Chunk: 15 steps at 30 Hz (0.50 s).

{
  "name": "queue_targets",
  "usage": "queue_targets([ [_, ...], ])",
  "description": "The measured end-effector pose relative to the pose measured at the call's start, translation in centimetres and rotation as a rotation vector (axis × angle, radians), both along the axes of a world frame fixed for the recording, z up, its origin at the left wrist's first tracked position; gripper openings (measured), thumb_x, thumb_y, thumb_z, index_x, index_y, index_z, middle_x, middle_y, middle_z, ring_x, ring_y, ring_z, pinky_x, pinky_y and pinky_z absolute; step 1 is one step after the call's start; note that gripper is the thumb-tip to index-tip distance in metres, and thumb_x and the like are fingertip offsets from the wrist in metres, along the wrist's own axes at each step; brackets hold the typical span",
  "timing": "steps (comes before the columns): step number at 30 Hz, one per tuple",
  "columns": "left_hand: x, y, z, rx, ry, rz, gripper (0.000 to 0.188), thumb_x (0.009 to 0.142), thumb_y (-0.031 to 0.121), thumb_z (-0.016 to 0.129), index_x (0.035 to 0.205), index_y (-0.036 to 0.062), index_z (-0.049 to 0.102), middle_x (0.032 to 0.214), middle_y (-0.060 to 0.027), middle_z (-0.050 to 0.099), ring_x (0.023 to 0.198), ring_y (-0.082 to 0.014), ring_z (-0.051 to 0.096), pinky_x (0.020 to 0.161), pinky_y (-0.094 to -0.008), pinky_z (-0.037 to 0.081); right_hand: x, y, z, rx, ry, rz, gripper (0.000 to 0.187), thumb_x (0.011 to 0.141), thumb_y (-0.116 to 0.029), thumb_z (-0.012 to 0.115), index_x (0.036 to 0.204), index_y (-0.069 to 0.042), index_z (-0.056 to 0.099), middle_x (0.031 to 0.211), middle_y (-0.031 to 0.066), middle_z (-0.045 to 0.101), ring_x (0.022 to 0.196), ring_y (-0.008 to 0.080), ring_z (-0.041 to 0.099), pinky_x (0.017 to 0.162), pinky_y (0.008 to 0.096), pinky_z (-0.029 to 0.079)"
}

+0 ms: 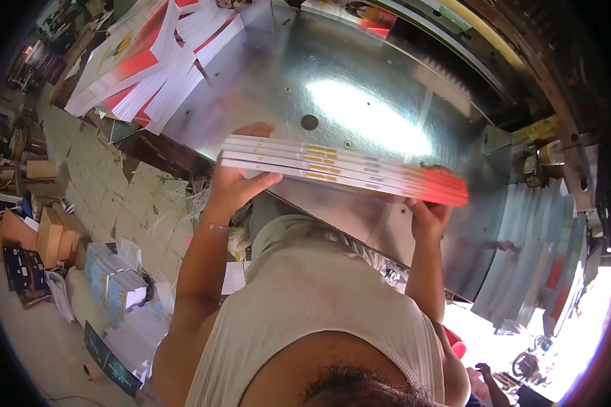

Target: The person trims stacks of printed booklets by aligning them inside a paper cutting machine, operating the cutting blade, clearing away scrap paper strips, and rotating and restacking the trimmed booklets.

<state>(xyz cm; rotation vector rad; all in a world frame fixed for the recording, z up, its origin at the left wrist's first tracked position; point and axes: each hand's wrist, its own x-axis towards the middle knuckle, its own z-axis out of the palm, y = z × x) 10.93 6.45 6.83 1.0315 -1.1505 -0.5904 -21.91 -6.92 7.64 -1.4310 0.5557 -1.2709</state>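
A short stack of books [339, 165] with white and red spines is held up between my two hands, its spines turned toward me. My left hand [241, 180] grips the left end, thumb on the near side and fingers behind. At the red end, my right hand [429, 207] is closed the same way, with its fingers partly hidden behind the stack. Beneath the books lies the shiny metal machine table [251, 88]. More books [139, 61] with red and white covers are heaped loosely on its far left corner.
Dark machine parts [523, 74] run along the far right side. Tall stacks of printed sheets [523, 251] stand at the right. Bundled books [115, 278] and brown cartons [51, 234] sit on the left floor, with paper strips [183, 203] scattered near the table's edge.
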Motion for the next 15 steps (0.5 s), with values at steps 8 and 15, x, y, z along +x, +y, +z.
queue_targets([
  [8,-1.6,-2.9,0.5,0.043,0.23,-0.066,0.053,0.075,0.001,0.087,0.119,-0.0041,0.059,0.11,-0.0095,0.069,0.103,-0.0177,0.066,0.088,-0.033,0.055,0.2,0.7,0.8,0.132,0.002,-0.122,0.064,0.072,-0.021,0.091,0.119,0.0,0.054,0.099,0.0033,0.064,0.085,0.0133,0.06,0.079,0.0272,0.048],
  [15,-1.5,-1.8,-2.4,0.293,0.157,-0.129,0.047,0.08,0.008,0.085,0.117,-0.0035,0.059,0.108,-0.009,0.07,0.1,-0.0166,0.067,0.086,-0.0325,0.055,-2.1,0.2,-2.4,0.051,0.217,-0.142,0.046,0.077,-0.005,0.084,0.113,0.0,0.057,0.096,0.0082,0.069,0.081,0.0167,0.068,0.071,0.0289,0.055],
])
